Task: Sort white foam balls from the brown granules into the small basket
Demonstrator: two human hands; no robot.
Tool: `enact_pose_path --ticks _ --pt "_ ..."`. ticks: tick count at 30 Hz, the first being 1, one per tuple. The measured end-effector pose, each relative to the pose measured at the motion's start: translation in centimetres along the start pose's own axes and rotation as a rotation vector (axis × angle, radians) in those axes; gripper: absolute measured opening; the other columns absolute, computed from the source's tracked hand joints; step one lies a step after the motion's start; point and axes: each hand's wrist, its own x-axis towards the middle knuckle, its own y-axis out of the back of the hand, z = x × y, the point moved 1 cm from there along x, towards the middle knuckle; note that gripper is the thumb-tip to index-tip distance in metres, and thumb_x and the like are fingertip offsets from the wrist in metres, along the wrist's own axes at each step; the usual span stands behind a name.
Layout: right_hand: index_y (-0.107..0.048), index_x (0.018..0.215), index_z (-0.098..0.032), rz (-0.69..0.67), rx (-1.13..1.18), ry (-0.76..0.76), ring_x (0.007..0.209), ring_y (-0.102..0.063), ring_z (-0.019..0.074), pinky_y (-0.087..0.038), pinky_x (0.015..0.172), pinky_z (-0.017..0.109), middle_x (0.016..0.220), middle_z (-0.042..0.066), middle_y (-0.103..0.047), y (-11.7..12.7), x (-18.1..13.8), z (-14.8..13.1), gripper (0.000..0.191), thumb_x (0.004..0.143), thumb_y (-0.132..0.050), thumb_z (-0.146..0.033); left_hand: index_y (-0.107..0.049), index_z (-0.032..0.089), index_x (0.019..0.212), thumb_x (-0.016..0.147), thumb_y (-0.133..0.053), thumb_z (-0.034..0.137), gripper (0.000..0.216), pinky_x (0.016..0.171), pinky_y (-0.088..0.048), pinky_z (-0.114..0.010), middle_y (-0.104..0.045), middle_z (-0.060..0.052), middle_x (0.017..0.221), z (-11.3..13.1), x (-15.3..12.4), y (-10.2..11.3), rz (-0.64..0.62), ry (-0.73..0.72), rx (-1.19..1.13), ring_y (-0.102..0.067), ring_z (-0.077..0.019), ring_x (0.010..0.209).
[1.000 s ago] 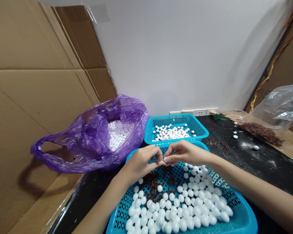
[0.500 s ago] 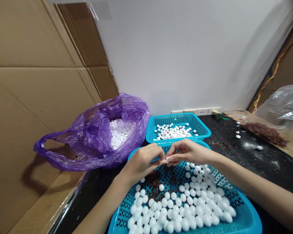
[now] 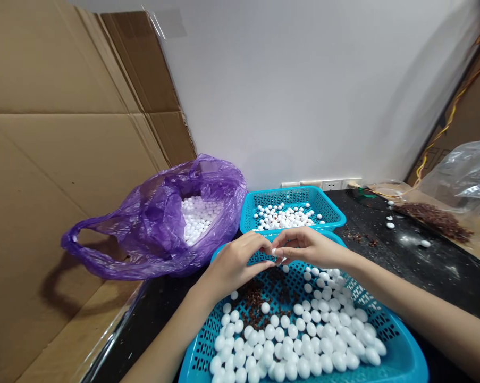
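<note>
Both hands meet above the far part of a large blue-green perforated plastic basket (image 3: 409,348). The right hand (image 3: 309,248) pinches a small, smooth white ball (image 3: 275,252) between thumb and forefinger. The left hand (image 3: 240,260) curls in from the left, thumb and forefinger bowed, its forefinger tip right at the ball; whether it also grips the ball, I cannot tell.

Below them, many white egg-shaped balls (image 3: 315,346) fill the near and right parts of the large basket, with dark reddish-brown flakes (image 3: 253,308) scattered over its far left part and one ball lying among them.

Just beyond stands a smaller blue-green perforated basket (image 3: 332,208), with white balls (image 3: 287,217) spread over its bottom. To the left, a crumpled, translucent purple plastic bag (image 3: 152,229) lies open, showing a heap of small white balls (image 3: 200,218) inside.

At the far right of the glossy black tabletop (image 3: 443,276), a clear plastic bag (image 3: 463,170) lies by a pile of reddish-brown dried flakes (image 3: 435,218). A few loose white pieces (image 3: 425,243) rest left of that pile and nearer.
</note>
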Motion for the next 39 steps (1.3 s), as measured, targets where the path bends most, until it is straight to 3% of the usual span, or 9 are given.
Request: enact_pose_path --ticks 3,9,13,15,18,22,26,32,39 --pt "-0.063 0.091 -0.016 0.086 -0.040 0.034 0.075 -0.063 0.0180 -0.054 0.066 0.030 0.088 0.006 -0.062 0.3 0.2 -0.1 0.018 0.083 -0.065 -0.032 -0.049 0.020 0.089 0.083 -0.060 0.022 0.013 0.072 -0.044 -0.026 -0.056 0.001 0.087 0.0 0.0 0.0 -0.009 0.032 0.007 -0.055 -0.0133 0.082" --pt "-0.054 0.086 -0.019 0.571 -0.080 0.190 0.063 -0.059 0.0144 -0.048 0.045 0.024 0.096 0.006 -0.055 1.9 0.3 0.1 0.026 0.075 -0.067 -0.039 -0.050 0.020 0.086 0.084 -0.056 0.023 0.007 0.071 -0.043 -0.026 -0.057 0.001 0.086 0.0 0.1 -0.2 -0.106 0.087 -0.012 -0.055 -0.0136 0.080" --pt "-0.052 0.087 -0.020 0.655 -0.022 0.131 0.085 -0.061 0.0220 -0.054 0.065 0.031 0.098 0.008 -0.057 2.5 0.4 0.3 0.030 0.071 -0.067 -0.040 -0.052 0.020 0.086 0.084 -0.057 0.024 0.006 0.067 -0.043 -0.025 -0.060 0.003 0.083 0.1 0.1 -0.3 -0.238 0.149 -0.067 -0.056 -0.0124 0.075" --pt "-0.054 0.091 -0.021 0.634 -0.002 0.129 0.098 -0.058 0.0239 -0.052 0.078 0.033 0.107 0.009 -0.057 2.5 0.4 0.3 0.029 0.071 -0.065 -0.038 -0.055 0.021 0.086 0.084 -0.056 0.024 0.005 0.069 -0.044 -0.024 -0.061 0.003 0.084 0.1 0.0 -0.3 -0.282 0.161 -0.079 -0.057 -0.0124 0.076" --pt "-0.057 0.089 -0.020 0.593 -0.015 0.145 0.094 -0.058 0.0220 -0.053 0.074 0.033 0.122 0.009 -0.049 2.2 0.4 0.3 0.022 0.072 -0.063 -0.033 -0.058 0.021 0.089 0.085 -0.054 0.022 0.006 0.073 -0.044 -0.025 -0.064 0.002 0.089 0.2 0.0 -0.3 -0.303 0.161 -0.077 -0.058 -0.0133 0.081" --pt "-0.057 0.074 -0.019 0.427 -0.229 0.174 0.086 -0.058 0.0200 -0.050 0.063 0.028 0.097 0.006 -0.059 1.5 0.2 0.2 0.004 0.074 -0.053 -0.019 -0.061 0.022 0.095 0.086 -0.048 0.018 0.016 0.078 -0.044 -0.025 -0.065 0.001 0.094 0.2 0.1 -0.4 -0.314 0.138 -0.072 -0.059 -0.0141 0.087" --pt "-0.058 0.072 -0.019 0.169 -0.532 0.137 0.070 -0.056 0.0145 -0.042 0.059 0.024 0.076 0.000 -0.061 0.5 -0.4 -0.2 0.018 0.071 -0.045 -0.007 -0.063 0.021 0.095 0.083 -0.049 0.017 0.018 0.077 -0.045 -0.025 -0.065 -0.001 0.094 0.0 -0.1 -0.5 -0.352 0.135 -0.052 -0.060 -0.0156 0.086" --pt "-0.057 0.067 -0.018 -0.331 -0.841 -0.097 0.058 -0.049 0.0126 -0.034 0.052 0.023 0.069 -0.001 -0.060 -0.7 -1.3 -0.9 0.007 0.065 -0.056 -0.011 -0.065 0.022 0.096 0.078 -0.051 0.013 0.024 0.072 -0.046 -0.025 -0.064 -0.002 0.094 -0.3 -0.6 -0.8 -0.450 0.122 -0.075 -0.060 -0.0160 0.084" --pt "-0.054 0.065 -0.018 -0.322 -1.015 -0.185 0.053 -0.044 0.0122 -0.028 0.048 0.024 0.061 -0.002 -0.055 -0.8 -1.4 -1.1 0.004 0.067 -0.058 -0.020 -0.066 0.022 0.090 0.082 -0.051 0.017 0.017 0.073 -0.045 -0.026 -0.063 -0.002 0.092 -0.3 -0.6 -0.8 -0.480 0.138 -0.099 -0.060 -0.0158 0.084"
